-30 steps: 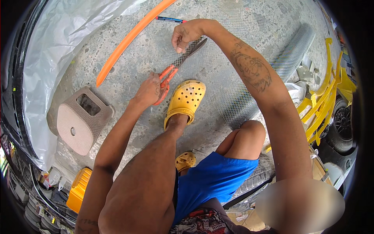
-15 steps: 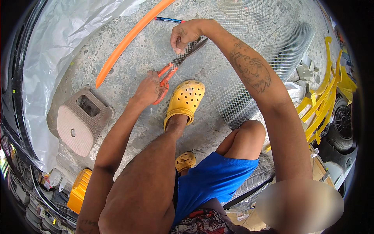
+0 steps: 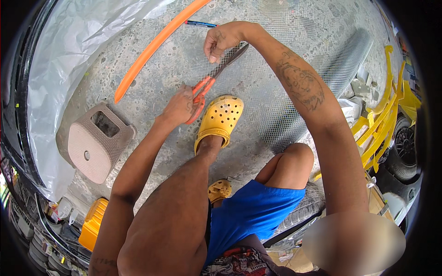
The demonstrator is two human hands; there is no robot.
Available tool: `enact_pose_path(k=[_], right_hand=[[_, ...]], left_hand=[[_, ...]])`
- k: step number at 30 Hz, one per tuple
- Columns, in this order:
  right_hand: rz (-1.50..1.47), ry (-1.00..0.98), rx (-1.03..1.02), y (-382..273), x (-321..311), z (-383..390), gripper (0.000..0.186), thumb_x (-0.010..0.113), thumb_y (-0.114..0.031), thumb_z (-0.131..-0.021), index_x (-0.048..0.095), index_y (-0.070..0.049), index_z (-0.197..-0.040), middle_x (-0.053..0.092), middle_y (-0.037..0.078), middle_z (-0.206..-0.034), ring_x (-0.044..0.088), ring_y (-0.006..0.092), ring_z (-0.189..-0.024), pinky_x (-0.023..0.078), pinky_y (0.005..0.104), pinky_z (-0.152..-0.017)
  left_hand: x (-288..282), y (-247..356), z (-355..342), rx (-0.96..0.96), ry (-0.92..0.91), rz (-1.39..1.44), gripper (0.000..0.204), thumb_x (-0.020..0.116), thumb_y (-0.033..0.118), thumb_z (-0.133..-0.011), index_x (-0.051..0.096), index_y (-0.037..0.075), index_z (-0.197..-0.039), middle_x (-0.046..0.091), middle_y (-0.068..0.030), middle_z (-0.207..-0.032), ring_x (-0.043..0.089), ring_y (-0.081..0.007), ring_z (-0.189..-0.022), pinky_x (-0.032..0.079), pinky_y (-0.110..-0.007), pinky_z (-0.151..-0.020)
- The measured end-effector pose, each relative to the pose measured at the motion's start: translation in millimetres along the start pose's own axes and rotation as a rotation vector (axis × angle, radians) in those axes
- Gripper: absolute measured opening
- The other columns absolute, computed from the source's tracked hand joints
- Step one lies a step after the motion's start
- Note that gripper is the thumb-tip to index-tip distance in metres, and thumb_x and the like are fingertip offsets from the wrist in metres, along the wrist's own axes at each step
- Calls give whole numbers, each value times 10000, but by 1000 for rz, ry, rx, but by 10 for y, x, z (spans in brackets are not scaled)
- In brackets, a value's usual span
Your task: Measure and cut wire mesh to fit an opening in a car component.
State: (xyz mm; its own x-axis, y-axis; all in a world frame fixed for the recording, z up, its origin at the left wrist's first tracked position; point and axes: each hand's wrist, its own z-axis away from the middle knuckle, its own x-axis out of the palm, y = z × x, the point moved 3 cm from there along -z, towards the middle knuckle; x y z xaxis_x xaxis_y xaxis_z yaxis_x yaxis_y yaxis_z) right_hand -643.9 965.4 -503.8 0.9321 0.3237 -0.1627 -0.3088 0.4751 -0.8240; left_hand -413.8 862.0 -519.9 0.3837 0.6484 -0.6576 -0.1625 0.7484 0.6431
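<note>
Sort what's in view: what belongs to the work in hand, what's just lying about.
In use: orange-handled scissors (left hand); wire mesh (right hand).
Apparently lying about: beige plastic stool; orange strip; yellow strips; plastic sheet; blue pen (possibly related).

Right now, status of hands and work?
Left hand: gripping orange-handled, dark-bladed scissors. Right hand: seemingly pinching silver-grey wire mesh by its edge. Close by: yellow perforated clog beside the handles.

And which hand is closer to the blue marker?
Right. The right hand is beside the right-hand end of the blue marker; the left hand is farther down the picture, holding orange-handled scissors.
</note>
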Motion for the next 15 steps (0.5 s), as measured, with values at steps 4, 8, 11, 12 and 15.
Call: enact_pose_path(k=[4, 8, 11, 12, 15], right_hand=[[17, -4, -11, 22, -7, -2, 211, 724, -208, -823, 705, -17, -912, 714, 55, -830, 640, 130, -743, 494, 281, -709], [-8, -9, 16, 15, -10, -12, 208, 727, -197, -822, 707, -16, -923, 714, 54, -833, 654, 133, -766, 498, 280, -721], [-23, 5, 24, -19, -4, 13, 204, 732, -186, -820, 706, -12, -924, 715, 57, -840, 669, 136, -791, 505, 281, -742], [0, 7, 31, -42, -8, 10, 204, 731, -181, -820, 705, -11, -930, 716, 58, -848, 675, 136, -800, 508, 282, -750], [24, 10, 48, -62, 8, 28, 206, 731, -177, -820, 703, -10, -938, 718, 58, -863, 682, 135, -812, 511, 282, -757]], left_hand=[[53, 64, -17, 0, -5, 25, 166, 532, 92, -884, 486, -48, -960, 519, -260, -989, 535, -446, -947, 455, -473, -816], [50, 11, -30, -33, -23, 49, 145, 524, 79, -886, 496, -42, -962, 523, -242, -983, 543, -429, -945, 459, -462, -819], [66, -2, -36, -38, -37, 53, 129, 507, 69, -890, 501, -39, -961, 524, -237, -979, 546, -421, -941, 459, -459, -819], [69, -24, -36, -48, -36, 54, 123, 495, 62, -891, 502, -39, -961, 524, -235, -978, 546, -418, -938, 459, -459, -820], [51, -29, -50, -62, -80, 71, 126, 484, 57, -890, 500, -45, -962, 520, -234, -980, 546, -419, -937, 456, -465, -824]])
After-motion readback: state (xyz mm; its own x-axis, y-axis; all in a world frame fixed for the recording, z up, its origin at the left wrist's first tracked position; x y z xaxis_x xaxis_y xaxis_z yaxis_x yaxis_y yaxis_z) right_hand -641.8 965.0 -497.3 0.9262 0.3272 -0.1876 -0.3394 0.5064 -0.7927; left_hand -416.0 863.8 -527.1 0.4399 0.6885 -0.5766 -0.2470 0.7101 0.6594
